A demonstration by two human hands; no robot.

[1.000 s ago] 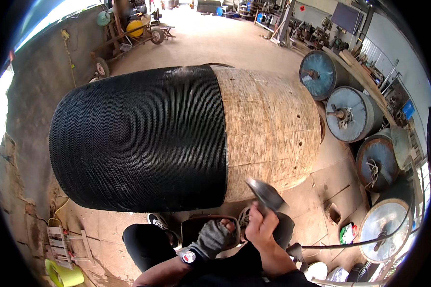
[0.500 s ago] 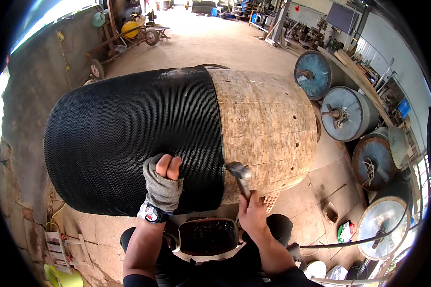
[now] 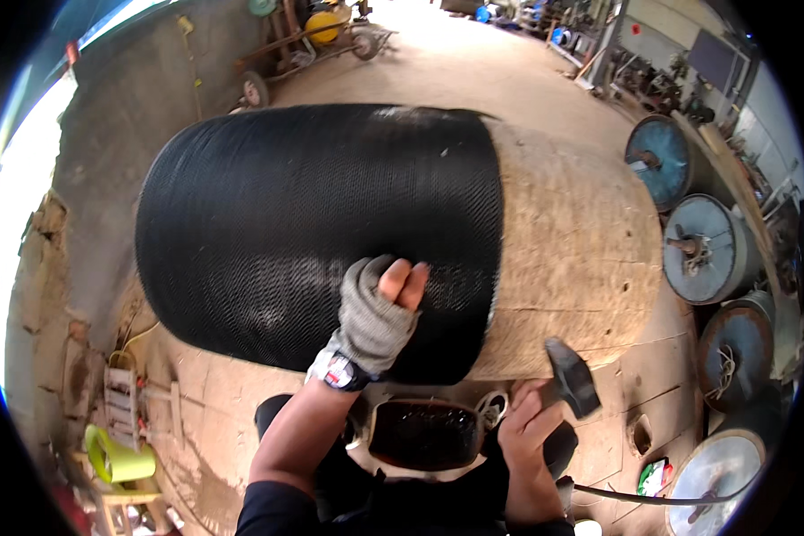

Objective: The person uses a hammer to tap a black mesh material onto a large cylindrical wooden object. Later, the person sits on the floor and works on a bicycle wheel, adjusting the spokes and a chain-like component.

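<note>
A large wooden drum (image 3: 567, 241) lies on its side in front of me, its left and middle part wrapped in tightly laid black strand (image 3: 304, 196). My left hand (image 3: 380, 304), in a grey glove with bare fingertips, is closed against the front of the black winding. Whatever its fingers may hold is hidden. My right hand (image 3: 529, 420), bare, grips a hammer (image 3: 573, 380) by its handle. The hammer's dark metal head is near the lower front of the bare wood, right of the winding's edge.
A container of dark liquid (image 3: 424, 435) stands between my knees. Several metal rollers (image 3: 701, 246) line the right side. A wall (image 3: 121, 170) runs along the left, with a yellow-green plastic item (image 3: 121, 456) on a small stool. A wheeled cart (image 3: 308, 40) stands at the far left.
The hammer has come down and away from the winding's edge, and its head now tips to the right. My left hand stays closed on the winding. The whole view has shifted.
</note>
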